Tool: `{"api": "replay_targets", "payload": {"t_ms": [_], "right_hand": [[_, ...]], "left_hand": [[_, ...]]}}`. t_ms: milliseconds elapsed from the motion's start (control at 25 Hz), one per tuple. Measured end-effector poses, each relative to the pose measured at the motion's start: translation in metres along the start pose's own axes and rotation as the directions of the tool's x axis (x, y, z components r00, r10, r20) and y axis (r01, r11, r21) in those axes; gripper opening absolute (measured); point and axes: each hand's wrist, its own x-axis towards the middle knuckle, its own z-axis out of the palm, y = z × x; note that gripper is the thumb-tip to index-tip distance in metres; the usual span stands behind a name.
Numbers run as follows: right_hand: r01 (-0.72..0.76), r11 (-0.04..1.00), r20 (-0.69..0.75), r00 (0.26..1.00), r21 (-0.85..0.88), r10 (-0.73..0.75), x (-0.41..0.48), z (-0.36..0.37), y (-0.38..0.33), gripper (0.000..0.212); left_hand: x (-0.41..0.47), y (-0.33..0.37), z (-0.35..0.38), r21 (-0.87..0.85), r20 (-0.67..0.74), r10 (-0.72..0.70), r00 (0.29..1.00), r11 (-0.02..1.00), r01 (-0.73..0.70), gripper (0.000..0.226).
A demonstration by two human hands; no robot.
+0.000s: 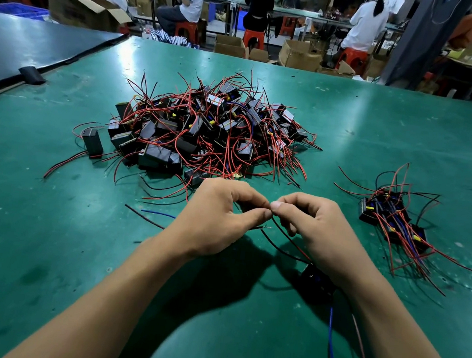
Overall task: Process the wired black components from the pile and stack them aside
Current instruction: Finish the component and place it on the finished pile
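A big pile of black box components (204,133) with red, black and blue wires lies in the middle of the green table (42,244). A small stack of the same components (393,219) lies at the right. My left hand (217,221) and my right hand (312,227) meet fingertip to fingertip just in front of the pile, each pinching thin wire ends. Those wires (283,241) run down to one black component (317,281) lying partly under my right wrist. Its blue wire (332,354) trails toward me.
One black component (93,141) lies apart at the pile's left. Loose wire pieces (153,216) lie left of my left hand. A dark board (22,45) covers the table's far left corner. Beyond the table people sit at benches among cardboard boxes (300,56).
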Motion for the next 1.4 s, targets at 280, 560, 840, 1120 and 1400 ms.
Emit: {"api": "replay_targets", "payload": {"t_ms": [280, 560, 840, 1120, 1400], "right_hand": [[0.094, 0.994, -0.012, 0.996, 0.060, -0.093, 0.000, 0.002, 0.002, 0.004], [0.329, 0.921, -0.014, 0.941, -0.207, -0.339, -0.004, -0.006, 0.003, 0.020], [0.443, 0.855, -0.042, 0.882, -0.270, -0.470, -0.002, -0.006, 0.003, 0.009], [0.418, 0.859, -0.032, 0.895, -0.295, -0.446, -0.002, -0.004, 0.004, 0.004], [0.246, 0.935, -0.026, 0.965, -0.258, -0.261, -0.003, -0.002, 0.003, 0.017]], "left_hand": [[0.001, -0.006, 0.000, -0.060, 0.010, -0.084, 0.996, 0.995, 0.084, 0.003], [0.003, -0.009, -0.001, -0.125, 0.079, -0.166, 0.983, 0.977, 0.175, 0.004], [0.004, -0.009, -0.003, -0.121, 0.115, -0.161, 0.980, 0.977, 0.174, 0.005], [0.004, -0.008, -0.003, -0.137, 0.108, -0.163, 0.981, 0.974, 0.178, 0.007], [0.002, -0.001, -0.001, -0.084, 0.047, -0.126, 0.991, 0.988, 0.129, 0.002]]}}
